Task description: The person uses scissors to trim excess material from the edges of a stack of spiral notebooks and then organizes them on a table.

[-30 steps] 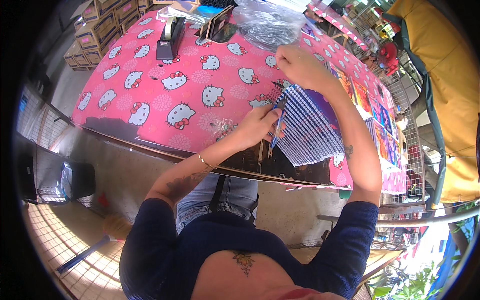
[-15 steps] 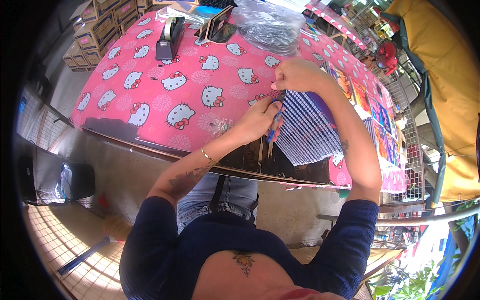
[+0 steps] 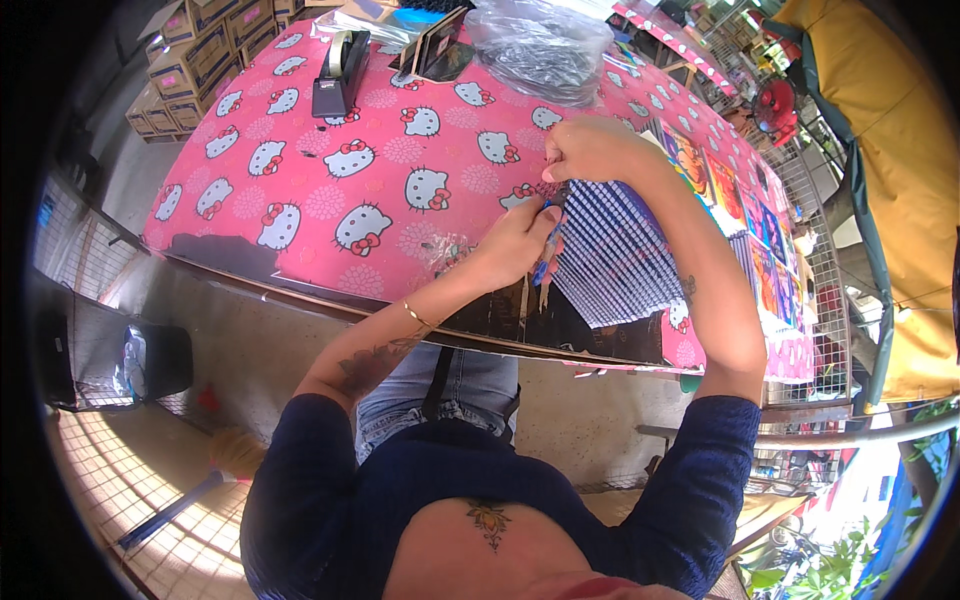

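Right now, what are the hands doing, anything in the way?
Left hand gripping blue-handled tool. Right hand at far corner of striped stack, hold unclear. Plastic bag beyond, apart from hands.

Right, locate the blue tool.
Head view, just right of centre: the blue tool is in the left hand, below the right hand, by the striped stack.

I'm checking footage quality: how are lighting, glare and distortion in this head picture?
All in the head view: daylight washes out the background around the foliage; the plastic bag glints; the pink table has a bowed front edge; corners go black; the blue-handled tool in the left hand is too small for detail.
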`<state>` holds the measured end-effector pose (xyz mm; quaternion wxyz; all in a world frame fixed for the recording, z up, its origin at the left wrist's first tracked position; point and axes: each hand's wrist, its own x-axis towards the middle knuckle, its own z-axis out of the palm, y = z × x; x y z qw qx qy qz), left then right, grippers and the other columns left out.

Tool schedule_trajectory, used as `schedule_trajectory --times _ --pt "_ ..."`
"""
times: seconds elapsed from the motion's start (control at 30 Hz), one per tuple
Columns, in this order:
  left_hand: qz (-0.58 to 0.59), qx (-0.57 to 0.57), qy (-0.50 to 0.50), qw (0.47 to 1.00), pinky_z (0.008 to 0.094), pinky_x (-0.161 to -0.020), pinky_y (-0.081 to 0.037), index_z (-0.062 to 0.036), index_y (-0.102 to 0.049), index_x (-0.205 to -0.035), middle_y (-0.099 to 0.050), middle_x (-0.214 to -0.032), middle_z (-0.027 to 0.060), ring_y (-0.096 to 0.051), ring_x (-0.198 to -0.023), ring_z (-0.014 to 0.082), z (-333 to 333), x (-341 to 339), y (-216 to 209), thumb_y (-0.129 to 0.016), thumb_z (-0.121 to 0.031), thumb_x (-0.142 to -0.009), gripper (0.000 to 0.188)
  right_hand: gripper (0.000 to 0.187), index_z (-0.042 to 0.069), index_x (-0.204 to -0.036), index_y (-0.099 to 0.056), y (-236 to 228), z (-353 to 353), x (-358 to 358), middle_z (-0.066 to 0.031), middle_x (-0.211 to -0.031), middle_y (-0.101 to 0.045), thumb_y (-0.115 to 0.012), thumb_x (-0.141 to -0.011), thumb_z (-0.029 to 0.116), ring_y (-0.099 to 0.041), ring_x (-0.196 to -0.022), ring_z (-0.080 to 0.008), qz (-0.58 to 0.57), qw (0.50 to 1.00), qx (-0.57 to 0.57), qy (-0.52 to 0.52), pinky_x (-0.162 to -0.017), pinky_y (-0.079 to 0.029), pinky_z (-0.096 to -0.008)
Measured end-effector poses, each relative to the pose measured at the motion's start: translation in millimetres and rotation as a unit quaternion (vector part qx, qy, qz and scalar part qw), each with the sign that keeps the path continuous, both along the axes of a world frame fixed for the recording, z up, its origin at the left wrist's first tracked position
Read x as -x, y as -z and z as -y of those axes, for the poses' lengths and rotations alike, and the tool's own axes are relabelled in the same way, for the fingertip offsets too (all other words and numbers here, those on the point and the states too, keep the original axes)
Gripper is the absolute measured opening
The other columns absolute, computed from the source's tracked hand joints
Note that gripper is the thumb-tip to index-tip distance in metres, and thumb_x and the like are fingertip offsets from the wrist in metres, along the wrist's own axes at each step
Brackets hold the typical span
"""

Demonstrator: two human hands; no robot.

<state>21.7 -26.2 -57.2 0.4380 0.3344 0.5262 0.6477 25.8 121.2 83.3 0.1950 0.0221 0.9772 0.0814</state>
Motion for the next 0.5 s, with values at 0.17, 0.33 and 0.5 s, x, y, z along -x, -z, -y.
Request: schedule_trajectory --times 0.17,0.33,0.5 --pt "-0.031 0.016 0.021 0.999 0.0297 -0.056 -0.055 0.0021 -0.048 -0.117 -0.062 -0.083 0.0094 -0.068 -0.073 0.0187 6.9 -3.3 10.0 -0.039 -0.031 -0.102 0.037 0.033 0.005 -0.089 -0.068 10.1 -5.6 -1.6 -0.0144 -0.089 -0.067 -0.06 -0.085 0.036 -0.064 -0.086 -0.0306 -0.06 0.998 0.015 -0.003 -0.074 -0.049 -0.0439" --pt "0.013 -0.009 -0.027 1.0 0.0302 -0.052 -0.051 0.0008 -0.049 -0.104 -0.064 -0.081 0.0099 -0.069 -0.072 0.0176 4.6 -10.1 15.6 -0.04 -0.028 -0.1 0.031 0.034 0.005 -0.09 -0.068 15.4 -3.6 5.2 -0.0153 -0.087 -0.067 -0.061 -0.085 0.038 -0.065 -0.086 -0.0316 0.006 1.0 0.006 0.015 -0.074 -0.049 -0.0429" --pt "0.004 -0.017 -0.007 1.0 0.0298 -0.054 -0.055 0.0017 -0.048 -0.115 -0.059 -0.082 0.0076 -0.063 -0.066 0.0158 3.2 -7.0 8.3 -0.038 -0.031 -0.102 0.036 0.035 0.004 -0.089 -0.068 16.8 -4.3 2.6 -0.0151 -0.086 -0.067 -0.064 -0.083 0.039 -0.065 -0.086 -0.0315 0.005 1.0 0.007 -0.014 -0.074 -0.049 -0.0424"
